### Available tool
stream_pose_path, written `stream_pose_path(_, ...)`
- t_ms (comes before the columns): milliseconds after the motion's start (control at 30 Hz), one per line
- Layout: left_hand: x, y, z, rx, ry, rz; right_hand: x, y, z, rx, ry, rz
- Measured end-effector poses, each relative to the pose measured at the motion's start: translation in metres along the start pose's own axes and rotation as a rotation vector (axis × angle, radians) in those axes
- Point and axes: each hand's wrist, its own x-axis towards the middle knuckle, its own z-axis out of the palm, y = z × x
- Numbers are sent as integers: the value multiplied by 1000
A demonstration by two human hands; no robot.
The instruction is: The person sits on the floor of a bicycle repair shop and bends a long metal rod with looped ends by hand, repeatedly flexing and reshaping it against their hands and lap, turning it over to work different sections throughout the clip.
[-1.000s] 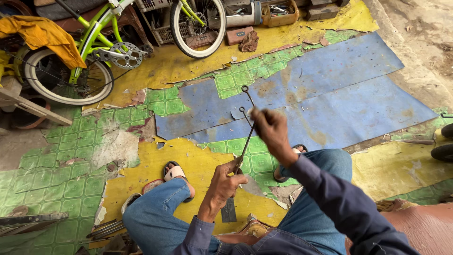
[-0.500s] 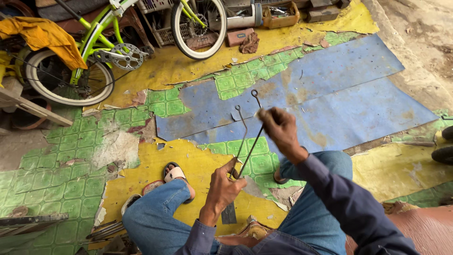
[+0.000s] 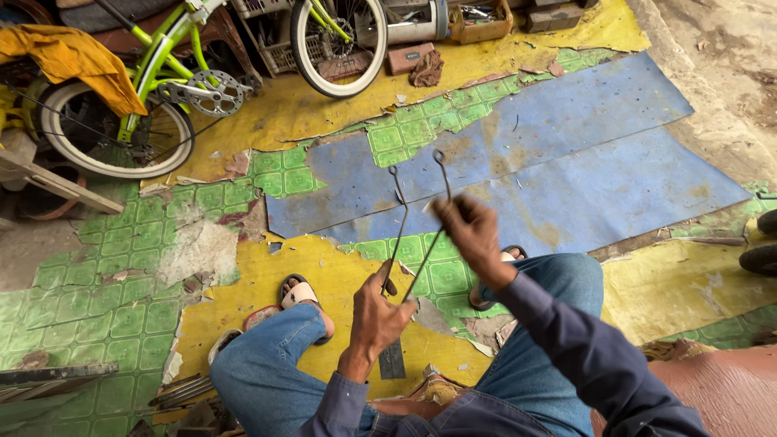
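Patchy yellow/green floor [image 3: 121,316] w/ blue mat [image 3: 566,162]; green bicycle [image 3: 178,81] beyond mat. Left hand [image 3: 380,311] clenched round base of two metal rods [image 3: 417,235]; right hand [image 3: 469,231] pinches right rod, above mat's near edge.

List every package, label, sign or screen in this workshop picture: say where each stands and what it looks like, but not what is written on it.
No screens, signs or readable labels show.
Open box: top edge, right of the front bicycle wheel; shallow, brownish, holding small parts.
Wire basket: left of that wheel; pale mesh.
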Motion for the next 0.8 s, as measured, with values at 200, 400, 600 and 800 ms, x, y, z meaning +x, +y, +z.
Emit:
stream_pose_path(200,-3,-2,-3,-16,-83,-35,27,-20,-26,-260,-94,-312)
stream_pose_path(400,-4,-10,0,97,-15,76,35,-37,-44,-278,-177,-373)
stream_pose_path(600,-4,-13,-2,177,-23,88,41,-24,-53,-338,-179,-213)
stream_pose_path(800,1,-23,-16,-502,-523,-230,33,-16,-58,60,-273,139)
